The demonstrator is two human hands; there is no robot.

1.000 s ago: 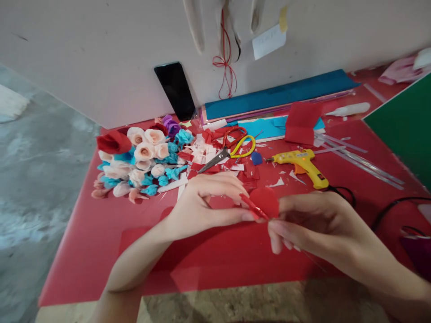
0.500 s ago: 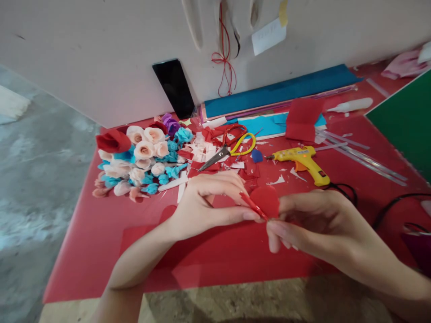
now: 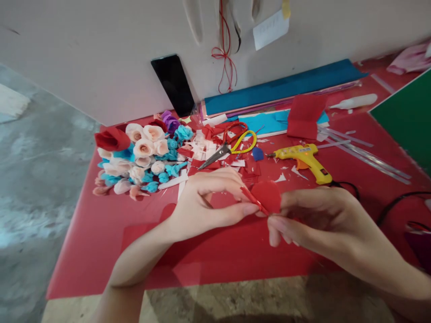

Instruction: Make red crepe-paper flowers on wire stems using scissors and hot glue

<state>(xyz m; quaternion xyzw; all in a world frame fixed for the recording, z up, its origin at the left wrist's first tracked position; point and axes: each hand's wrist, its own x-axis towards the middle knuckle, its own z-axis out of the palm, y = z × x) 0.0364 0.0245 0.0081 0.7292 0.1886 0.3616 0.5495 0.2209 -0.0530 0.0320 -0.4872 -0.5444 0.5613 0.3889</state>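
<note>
Between my two hands, above the front half of the red table (image 3: pixel 215 264), is a red paper petal (image 3: pixel 267 196) with a rounded outline. A narrow rolled red paper piece (image 3: pixel 252 198) slants along its left side. My left hand (image 3: pixel 210 202) pinches this roll between thumb and fingers. From the other side, my right hand (image 3: pixel 313 220) grips the petal by its lower right edge with thumb and fingertips. The two red pieces meet near my right thumb; whether they are joined, I cannot tell.
Paper flowers (image 3: pixel 134 161) in several colours lie at left. Scissors (image 3: pixel 229 148) rest on paper scraps (image 3: pixel 202 148) beyond my hands. A yellow glue gun (image 3: pixel 305 159), its black cord (image 3: pixel 387 211) trailing right, lies near a white bottle (image 3: pixel 355 102). A phone (image 3: pixel 173 85) leans on the wall.
My hands and the red pieces have barely moved; the petal turns a little. The view has shifted slightly.
</note>
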